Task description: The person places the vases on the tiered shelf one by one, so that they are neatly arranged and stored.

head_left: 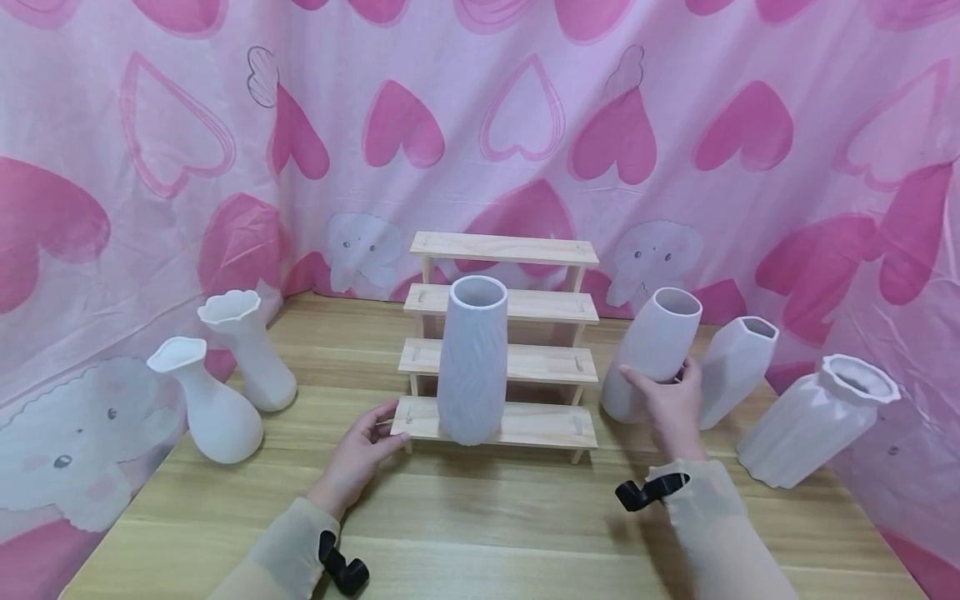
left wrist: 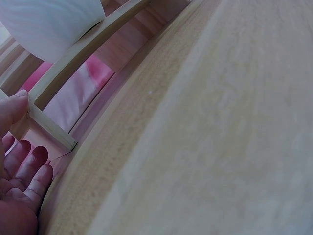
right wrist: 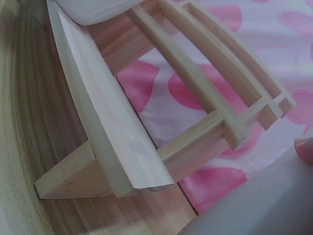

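Observation:
A four-tier wooden display stand (head_left: 540,425) stands mid-table. One tall white vase (head_left: 474,367) with a textured surface is upright on its lowest step. My left hand (head_left: 356,458) grips the left end of that step, its thumb (left wrist: 14,110) on the corner and the other fingers around the side. To the right of the stand, my right hand (head_left: 671,408) holds another tall white vase (head_left: 645,350), which leans to the right. The thumb lies across its front and the fingers reach behind its right side. Part of this vase (right wrist: 259,200) shows in the right wrist view.
An angular white vase (head_left: 738,367) and a ribbed one with a flared rim (head_left: 810,425) stand on the right. At the left are two narrow-necked white vases, one with a wavy rim (head_left: 251,350), the other nearer (head_left: 217,417). A pink heart-patterned curtain (head_left: 465,108) surrounds the wooden table (head_left: 480,533).

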A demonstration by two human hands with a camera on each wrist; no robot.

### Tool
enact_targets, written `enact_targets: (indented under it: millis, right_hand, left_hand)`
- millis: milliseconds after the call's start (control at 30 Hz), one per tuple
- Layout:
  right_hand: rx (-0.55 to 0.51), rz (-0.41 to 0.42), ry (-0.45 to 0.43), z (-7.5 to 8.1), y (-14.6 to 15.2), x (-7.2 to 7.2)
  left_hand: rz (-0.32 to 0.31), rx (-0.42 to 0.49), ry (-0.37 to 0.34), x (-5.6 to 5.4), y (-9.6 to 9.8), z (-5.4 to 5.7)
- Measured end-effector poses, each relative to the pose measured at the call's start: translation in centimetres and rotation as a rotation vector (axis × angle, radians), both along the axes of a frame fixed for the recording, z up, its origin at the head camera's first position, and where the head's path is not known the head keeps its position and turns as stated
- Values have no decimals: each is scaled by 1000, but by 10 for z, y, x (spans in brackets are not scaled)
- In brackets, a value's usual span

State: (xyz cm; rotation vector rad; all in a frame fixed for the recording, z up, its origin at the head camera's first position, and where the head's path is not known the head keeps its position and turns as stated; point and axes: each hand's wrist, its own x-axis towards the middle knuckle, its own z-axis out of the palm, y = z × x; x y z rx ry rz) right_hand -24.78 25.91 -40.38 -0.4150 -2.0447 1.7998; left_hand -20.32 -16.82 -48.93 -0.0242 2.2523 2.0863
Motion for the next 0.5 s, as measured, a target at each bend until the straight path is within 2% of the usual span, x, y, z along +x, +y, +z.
enact_targets:
  millis: [233, 500]
  right_hand:
    - [47, 44, -35, 9, 3, 16]
    - [100, 106, -32, 20, 5, 31]
  left_hand:
    - [4, -2, 5, 0, -1, -1]
    - [-3, 11, 8, 1, 0, 0]
